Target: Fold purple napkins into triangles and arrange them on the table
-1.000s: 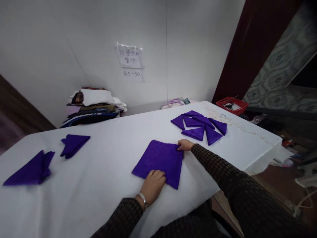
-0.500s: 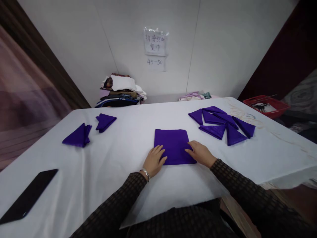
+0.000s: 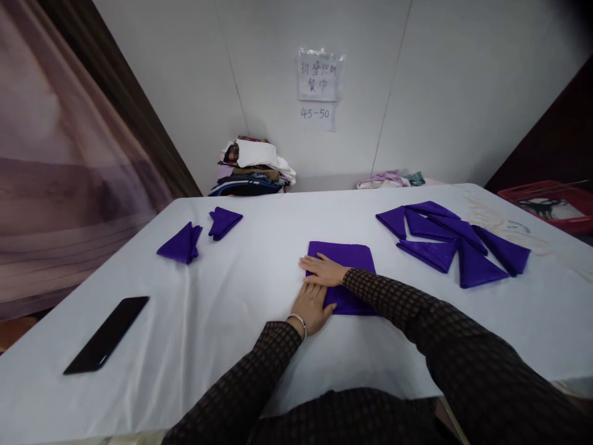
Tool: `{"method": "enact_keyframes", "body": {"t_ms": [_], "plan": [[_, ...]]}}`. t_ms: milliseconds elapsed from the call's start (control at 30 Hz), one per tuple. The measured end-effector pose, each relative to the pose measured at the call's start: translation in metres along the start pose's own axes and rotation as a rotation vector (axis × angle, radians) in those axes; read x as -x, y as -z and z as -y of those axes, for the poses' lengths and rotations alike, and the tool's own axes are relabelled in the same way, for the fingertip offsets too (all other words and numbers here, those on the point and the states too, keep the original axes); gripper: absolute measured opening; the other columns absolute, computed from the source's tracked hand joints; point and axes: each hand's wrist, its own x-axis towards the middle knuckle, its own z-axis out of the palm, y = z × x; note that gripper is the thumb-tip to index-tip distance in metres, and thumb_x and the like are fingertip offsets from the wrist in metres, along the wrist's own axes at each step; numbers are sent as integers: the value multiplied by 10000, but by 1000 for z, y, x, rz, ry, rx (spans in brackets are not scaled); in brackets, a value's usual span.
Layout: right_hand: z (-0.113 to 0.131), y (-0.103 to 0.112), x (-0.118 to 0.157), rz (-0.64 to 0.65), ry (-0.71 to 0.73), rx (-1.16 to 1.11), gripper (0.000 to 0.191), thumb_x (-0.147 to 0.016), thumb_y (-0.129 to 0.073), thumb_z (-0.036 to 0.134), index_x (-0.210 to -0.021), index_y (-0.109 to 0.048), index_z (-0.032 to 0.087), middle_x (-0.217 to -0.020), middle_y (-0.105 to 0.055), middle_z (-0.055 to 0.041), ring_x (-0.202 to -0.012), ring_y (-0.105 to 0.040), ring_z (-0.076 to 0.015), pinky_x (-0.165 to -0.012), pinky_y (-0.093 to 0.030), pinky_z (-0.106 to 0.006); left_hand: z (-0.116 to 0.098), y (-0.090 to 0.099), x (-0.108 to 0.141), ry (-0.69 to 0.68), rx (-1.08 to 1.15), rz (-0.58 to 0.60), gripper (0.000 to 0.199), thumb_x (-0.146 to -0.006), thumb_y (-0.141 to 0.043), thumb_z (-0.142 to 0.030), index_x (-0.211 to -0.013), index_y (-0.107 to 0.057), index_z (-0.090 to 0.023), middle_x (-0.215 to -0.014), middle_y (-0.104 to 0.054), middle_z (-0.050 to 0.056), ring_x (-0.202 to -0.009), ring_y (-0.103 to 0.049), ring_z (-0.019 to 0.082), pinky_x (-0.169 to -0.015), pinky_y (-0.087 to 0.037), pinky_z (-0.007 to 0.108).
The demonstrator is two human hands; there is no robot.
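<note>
A purple napkin (image 3: 348,301), folded into a square, lies flat in front of me on the white tablecloth (image 3: 241,296). My left hand (image 3: 311,307) rests on its near left corner with the fingers stretched out. Just beyond it, my right hand (image 3: 324,271) reaches across the napkin and lies flat along its left edge, fingers extended past that edge. The two hands touch or nearly touch. My right sleeve covers part of the napkin's right side. Neither hand grasps anything.
Two folded purple napkins (image 3: 178,244) sit at the left; several folded purple triangles (image 3: 482,262) lie at the right. A black flat device (image 3: 109,334) is at the near left. Behind are a clothes pile (image 3: 252,167) and a red basket (image 3: 574,216).
My right hand has moved left from the napkin's right edge across to its left edge. My left hand stays at the near left corner. The camera view has turned slightly left.
</note>
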Motion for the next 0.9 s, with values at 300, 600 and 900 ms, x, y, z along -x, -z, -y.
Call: {"method": "enact_keyframes", "body": {"t_ms": [300,600,900], "plan": [[-53,4,-40,-139,-179,102,673,-901,-233,602,-1436,-246,194,-1506,-196,-66,-1382,-139,-221,-1096,-45,-493,3,-4,2,13,-9,29,642,-886,-323,-515,-1386,-337,-113,-1485,-260,140,-1383,-157,284,-1109,-197,460],[-45,15,-46,-155,-315,68,689,-915,-201,575,-1428,-252,118,-1508,-160,-128,-1382,-119,-261,-1083,-70,-513,2,-5,1,16,-35,29,650,-887,-313,-522,-1391,-325,-112,-1488,-252,136,-1385,-152,274,-1113,-198,456],[-3,-27,84,-152,-287,110,718,-885,-235,625,-1441,-244,170,-1501,-199,-105,-1381,-139,-258,-1096,-94,-493,3,-6,-2,8,-70,19,616,-887,-338,-488,-1366,-366,-101,-1466,-306,143,-1377,-186,272,-1107,-198,444]]}}
